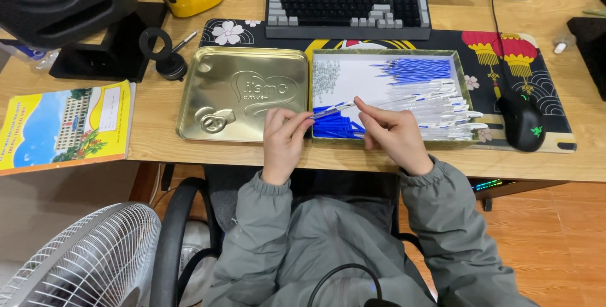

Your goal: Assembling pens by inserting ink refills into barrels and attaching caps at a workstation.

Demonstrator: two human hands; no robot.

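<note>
Two hands, left hand (282, 141) and right hand (392, 134), fingers pinched on one clear pen (332, 110) at front edge of open tin box (311, 92) holding heaps of blue caps (334, 126), blue refills (416, 70), clear barrels (442, 114); one gold lid (243, 94) alongside.

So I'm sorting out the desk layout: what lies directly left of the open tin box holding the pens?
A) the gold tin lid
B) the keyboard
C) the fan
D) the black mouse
A: the gold tin lid lies flat, edge to edge with the left side of the tin box.
</note>
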